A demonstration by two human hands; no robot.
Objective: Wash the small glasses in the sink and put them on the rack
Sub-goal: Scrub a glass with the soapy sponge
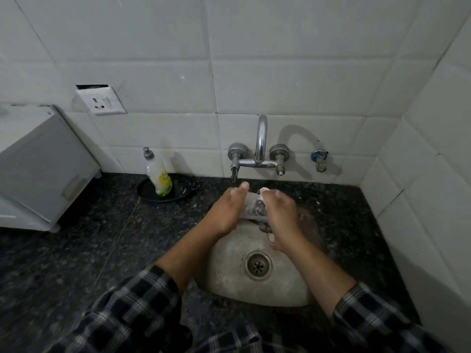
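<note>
A small clear drinking glass [253, 208] is held over the far part of a round, dull steel sink basin [226, 273], just below and in front of the wall-mounted chrome tap with its curved spout [261, 146]. The glass is gripped from both sides. The left hand [225, 211] is wrapped round its left wall with the fingers curled close and the thumb stretched forward. The right hand [280, 212] is closed round its right wall in the same way. White soap foam is seen on the fingertips of both hands, and the glass itself is partly hidden between the palms, so its tilt cannot be told exactly. The round metal drain [258, 264] is seen in the basin, nearer than the hands. The basin is set into a dark speckled stone counter [102, 238]. To the left, beside the white tiled wall [280, 72], a clear bottle of yellow-green dish soap with a grey cap [158, 175] is stood upright on a shallow black dish [147, 193]. A white box-shaped appliance [38, 161] is placed further left, below a white wall socket [102, 100]. Black-and-white checked sleeves [132, 307] are worn, pushed up the forearms.
</note>
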